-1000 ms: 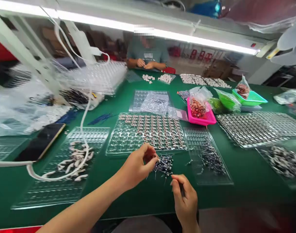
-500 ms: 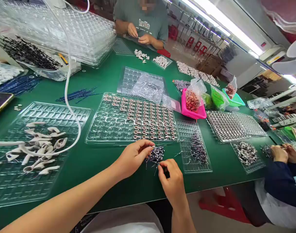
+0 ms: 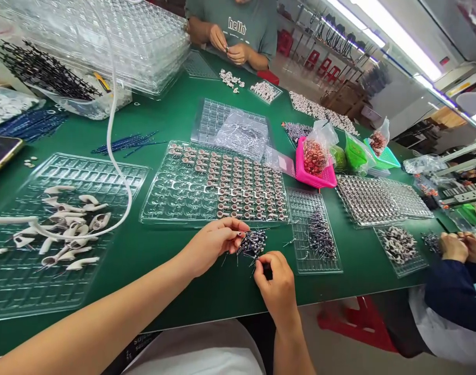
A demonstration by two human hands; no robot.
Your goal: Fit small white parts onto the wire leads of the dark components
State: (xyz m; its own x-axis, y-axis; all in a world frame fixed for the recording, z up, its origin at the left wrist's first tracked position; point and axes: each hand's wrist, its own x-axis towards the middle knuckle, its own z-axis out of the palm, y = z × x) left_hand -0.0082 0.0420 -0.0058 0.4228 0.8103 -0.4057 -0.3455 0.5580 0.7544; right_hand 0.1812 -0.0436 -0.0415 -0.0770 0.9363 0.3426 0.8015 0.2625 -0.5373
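Note:
Between my hands a small pile of dark and silvery parts with thin wire leads (image 3: 254,241) lies on the green table. My left hand (image 3: 216,244) is at the pile's left edge, thumb and fingers pinched on a small wired part that is mostly hidden. At the lower right edge of the pile, my right hand (image 3: 276,281) has thumb and forefinger pressed together; what sits between them is too small to name. Just beyond, a clear blister tray (image 3: 175,187) holds rows of small white-and-brown ring-shaped pieces, its left part bare.
On the right, a smaller tray (image 3: 300,208) carries more wired parts, near a pink basket (image 3: 316,178) of copper-coloured pieces. Curved white shells (image 3: 72,229) lie on a left tray, crossed by a white cable (image 3: 112,104). Co-workers' hands (image 3: 230,47) are busy across the table and at far right.
My left hand has shifted slightly, its fingertips turned more over the pile's left edge. The right hand stays almost in place. The whole view has tilted a little.

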